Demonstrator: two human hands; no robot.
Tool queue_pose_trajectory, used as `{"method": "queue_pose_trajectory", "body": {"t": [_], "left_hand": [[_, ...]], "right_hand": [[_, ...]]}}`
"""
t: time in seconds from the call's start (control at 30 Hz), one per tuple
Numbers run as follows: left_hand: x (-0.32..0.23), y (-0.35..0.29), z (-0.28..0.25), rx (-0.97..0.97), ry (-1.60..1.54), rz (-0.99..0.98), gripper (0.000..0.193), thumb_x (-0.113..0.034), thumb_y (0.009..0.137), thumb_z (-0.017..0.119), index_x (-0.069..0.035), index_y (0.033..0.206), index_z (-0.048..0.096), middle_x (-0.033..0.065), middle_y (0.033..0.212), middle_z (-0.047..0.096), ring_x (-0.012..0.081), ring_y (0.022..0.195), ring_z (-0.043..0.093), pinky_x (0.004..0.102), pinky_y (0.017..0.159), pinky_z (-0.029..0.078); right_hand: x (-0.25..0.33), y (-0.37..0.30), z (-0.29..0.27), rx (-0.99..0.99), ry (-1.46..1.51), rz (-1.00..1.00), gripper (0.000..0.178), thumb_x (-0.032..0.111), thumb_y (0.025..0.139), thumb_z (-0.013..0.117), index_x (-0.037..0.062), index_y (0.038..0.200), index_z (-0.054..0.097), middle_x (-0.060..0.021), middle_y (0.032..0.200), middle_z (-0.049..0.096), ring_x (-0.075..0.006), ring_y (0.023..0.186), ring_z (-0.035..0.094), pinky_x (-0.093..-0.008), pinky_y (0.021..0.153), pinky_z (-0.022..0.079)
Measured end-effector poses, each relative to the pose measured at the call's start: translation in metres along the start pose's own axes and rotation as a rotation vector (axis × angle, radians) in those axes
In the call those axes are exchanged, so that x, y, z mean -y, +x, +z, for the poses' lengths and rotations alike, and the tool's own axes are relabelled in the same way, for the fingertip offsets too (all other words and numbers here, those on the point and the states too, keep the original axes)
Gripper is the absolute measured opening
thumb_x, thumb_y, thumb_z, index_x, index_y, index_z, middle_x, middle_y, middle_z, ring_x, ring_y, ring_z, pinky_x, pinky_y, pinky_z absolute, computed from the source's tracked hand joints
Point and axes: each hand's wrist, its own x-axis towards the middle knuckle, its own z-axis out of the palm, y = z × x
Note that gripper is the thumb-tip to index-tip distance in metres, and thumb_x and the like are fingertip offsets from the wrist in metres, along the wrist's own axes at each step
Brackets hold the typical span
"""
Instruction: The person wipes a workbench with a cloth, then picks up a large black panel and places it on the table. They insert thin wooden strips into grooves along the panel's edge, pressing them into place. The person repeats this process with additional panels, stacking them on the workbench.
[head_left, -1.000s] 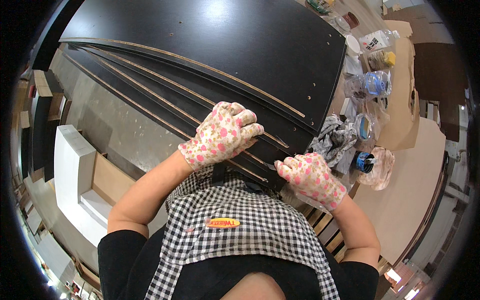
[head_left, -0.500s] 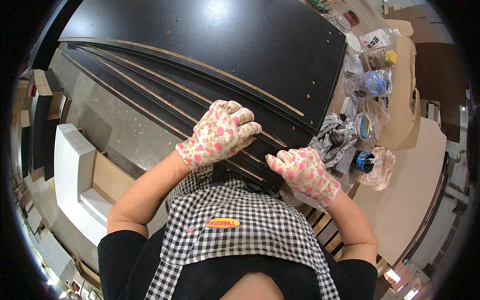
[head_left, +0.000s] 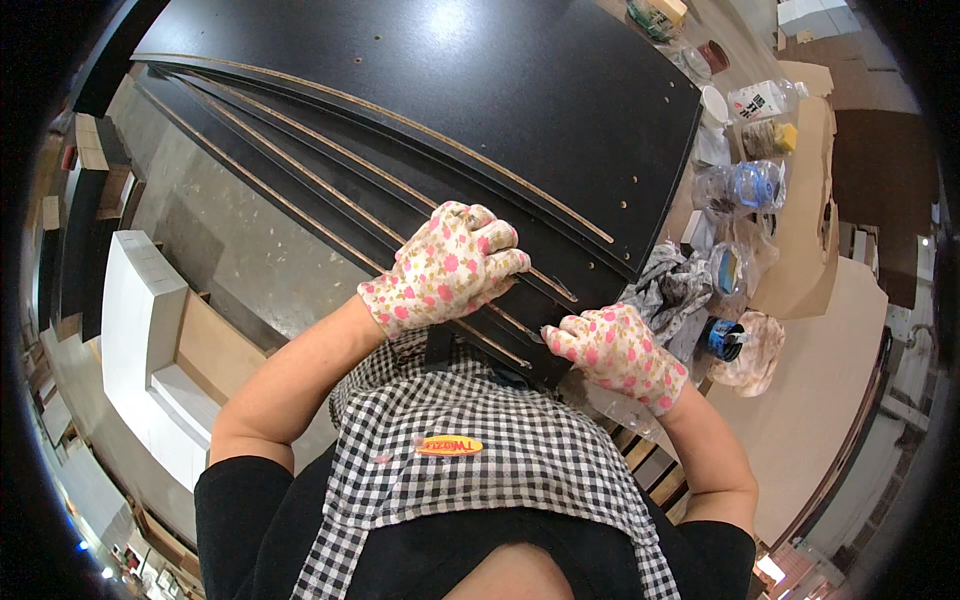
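Black panels [head_left: 560,110] lie in a stepped stack in front of the wearer's checked apron [head_left: 470,490], filling the upper middle of my head view. From my remote seat I read the step in hand as close handwork along the exposed edges, near the stack's lower right end. Their pale brown edge strips [head_left: 420,118] draw together at the upper left and spread toward the lower right; that diagonal is the long axis of the edges (the fisheye bends it, so I trust the direction more than the curve). The lower right ends point toward the right hand [head_left: 618,352].

The left hand [head_left: 450,265], in a flowered glove, lies across the lower edges, fingers curled close together; what they may be clamped on is hidden, so I cannot tell. The right hand, gloved alike, is at the panel ends with its fingers bunched; I cannot tell whether the tips pinch anything. As I judge it, the next move calls for a steady left hand and fine control at the right fingertips, clear of the crumpled grey cloth [head_left: 670,285] just beyond.
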Motion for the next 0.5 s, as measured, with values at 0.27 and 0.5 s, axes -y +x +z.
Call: {"method": "queue_pose_trajectory", "body": {"t": [0.27,0.5], "left_hand": [[-0.002,-0.001,-0.001,-0.020,-0.012,-0.002,0.028,-0.023,0.079,0.076,-0.018,0.105,0.070,0.0005,0.102,0.059,0.0229,0.100,0.055,0.0403,0.087,0.045],[-0.003,0.001,-0.002,-0.053,-0.014,0.010,0.032,-0.023,0.075,0.078,-0.017,0.106,0.070,0.0024,0.104,0.060,0.0249,0.101,0.057,0.0420,0.088,0.046]], "right_hand": [[0.002,-0.001,-0.002,-0.009,0.012,0.073,0.041,0.012,0.082,0.059,0.0157,0.123,0.061,-0.0027,0.083,0.061,-0.0193,0.075,0.067,-0.0346,0.056,0.053],[0.007,0.002,-0.003,0.012,-0.054,0.071,0.041,0.012,0.083,0.059,0.0165,0.124,0.062,-0.0022,0.082,0.060,-0.0191,0.075,0.067,-0.0352,0.057,0.054]]}}
